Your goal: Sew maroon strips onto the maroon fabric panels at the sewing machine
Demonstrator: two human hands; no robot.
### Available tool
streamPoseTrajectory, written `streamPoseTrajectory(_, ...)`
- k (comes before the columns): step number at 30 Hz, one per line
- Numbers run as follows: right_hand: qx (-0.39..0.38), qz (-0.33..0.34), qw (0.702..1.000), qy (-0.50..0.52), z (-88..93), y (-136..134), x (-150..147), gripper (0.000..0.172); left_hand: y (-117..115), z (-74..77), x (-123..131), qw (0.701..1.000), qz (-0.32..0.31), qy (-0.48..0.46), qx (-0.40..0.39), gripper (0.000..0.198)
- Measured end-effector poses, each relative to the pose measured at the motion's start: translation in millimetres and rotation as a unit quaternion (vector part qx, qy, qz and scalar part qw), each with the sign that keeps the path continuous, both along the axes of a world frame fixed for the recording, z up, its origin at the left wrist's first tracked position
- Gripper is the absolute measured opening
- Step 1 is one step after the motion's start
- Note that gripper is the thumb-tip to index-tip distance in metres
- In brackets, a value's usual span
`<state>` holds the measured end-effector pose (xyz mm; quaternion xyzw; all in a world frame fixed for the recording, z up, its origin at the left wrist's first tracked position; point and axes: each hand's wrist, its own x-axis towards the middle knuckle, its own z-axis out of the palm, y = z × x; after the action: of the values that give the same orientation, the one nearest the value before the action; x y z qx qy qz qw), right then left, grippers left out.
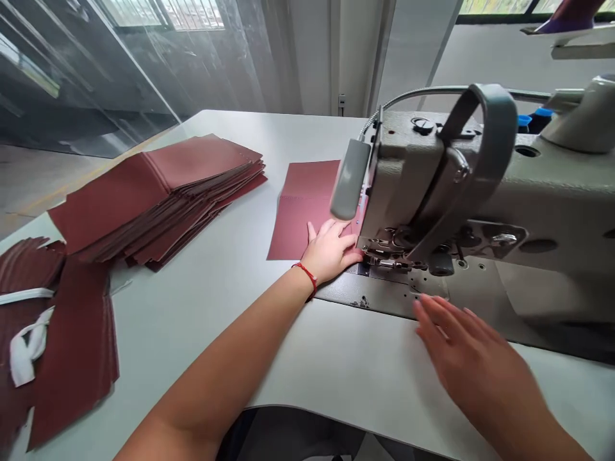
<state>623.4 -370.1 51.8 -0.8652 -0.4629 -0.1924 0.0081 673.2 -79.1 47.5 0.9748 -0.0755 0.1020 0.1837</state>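
I find the maroon panel (300, 214) flat on the white tabletop (192, 358), under and beyond the left hand (331, 251), its visible part running away from the wearer. The sewing machine (552, 192) hides its right side, so I cannot confirm its long axis. The left hand is nearer: palm down, fingers spread, pressing the panel beside the presser foot (391, 264). The right hand (468, 349) has extended fingers and no visible grip, near the metal bed plate (379, 301); contact I cannot determine. The panel appears leather-like and matte, with a dotted cross line. Similar creased panels form a fanned stack (202, 160) leftward.
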Motion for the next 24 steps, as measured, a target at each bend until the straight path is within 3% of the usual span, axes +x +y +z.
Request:
streamPoseTrajectory(3, -0.001, -0.09, 0.995, 0.044, -7.0, -41, -18, 0.047, 6, 6.6, 4, 0.996, 0.037, 0.072, 0.026, 0.037)
streamPoseTrajectory(7, 0.02, -0.221, 0.974, 0.047, -17.8, -56, -37, 0.043, 19, 21.7, -14, 0.987, 0.082, 0.131, 0.037, 0.057)
streamPoseTrajectory(9, 0.062, -0.259, 0.961, 0.068, -20.9, -54, -41, 0.041, 18, 28.0, -50, 0.984, 0.062, 0.159, 0.057, 0.079)
streamPoseTrajectory(11, 0.108, -0.25, 0.958, 0.096, -21.7, -50, -45, 0.041, 8, 30.6, -103, 0.979, 0.024, 0.178, 0.096, 0.105)
streamPoseTrajectory(13, 0.151, -0.232, 0.954, 0.114, -19.9, -44, -53, 0.039, -8, 29.3, -159, 0.978, 0.005, 0.153, 0.142, 0.115)
streamPoseTrajectory(16, 0.239, -0.218, 0.93, 0.177, -14.5, -23, -80, 0.033, -29, 23.6, -220, 0.98, 0.002, 0.092, 0.176, 0.07)
streamPoseTrajectory(18, 0.28, -0.171, 0.907, 0.264, -13.3, -3, -105, 0.029, -34, 20.3, -240, 0.988, 0.007, 0.067, 0.14, 0.038)
streamPoseTrajectory(21, 0.295, -0.048, 0.905, 0.304, -19.8, 24, -136, 0.031, -34, 18.6, -247, 0.998, 0.02, 0.005, 0.06, 0.034)
streamPoseTrajectory(24, 0.294, -0.009, 0.918, 0.265, -29.0, 37, -148, 0.029, -35, 15.8, -245, 0.992, 0.015, -0.06, 0.114, 0.041)
